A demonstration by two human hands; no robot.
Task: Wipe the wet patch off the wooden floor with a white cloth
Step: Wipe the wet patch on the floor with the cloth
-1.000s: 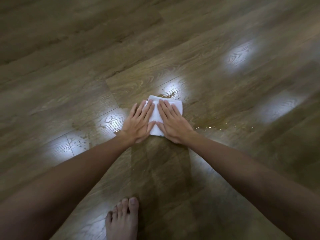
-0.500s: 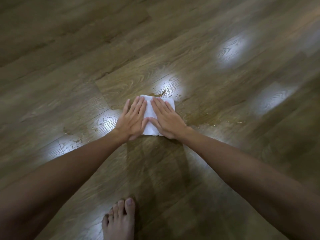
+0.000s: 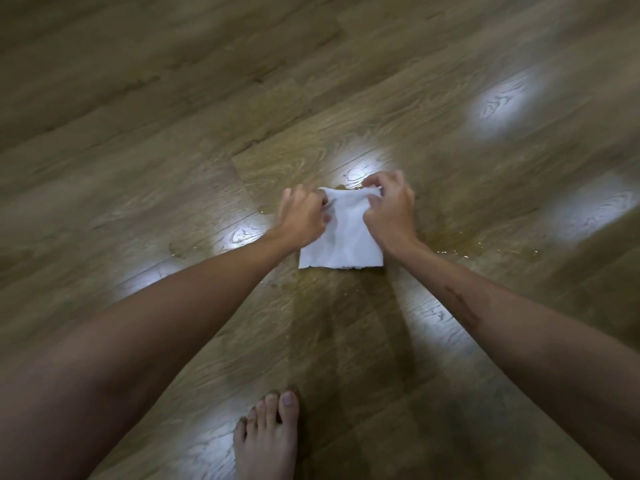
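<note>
On wet floor [image 3: 450,202]: two hands [image 3: 303,216] [image 3: 389,211] pinching one white cloth [image 3: 344,244]; one bare foot [image 3: 266,441].

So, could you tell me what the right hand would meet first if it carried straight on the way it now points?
Probably only the wet patch on the wooden floor just beyond the right hand; depth is unclear.

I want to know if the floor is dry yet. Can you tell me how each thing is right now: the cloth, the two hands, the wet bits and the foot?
white cloth: on the floor, far edge gathered up.
left hand: fingers curled, pinching the cloth's far left corner.
right hand: fingers curled, pinching the far right corner.
wet patch: not dry, drops glisten right of the cloth.
wooden floor: shiny, damp around the cloth.
bare foot: flat on the floor.
</note>
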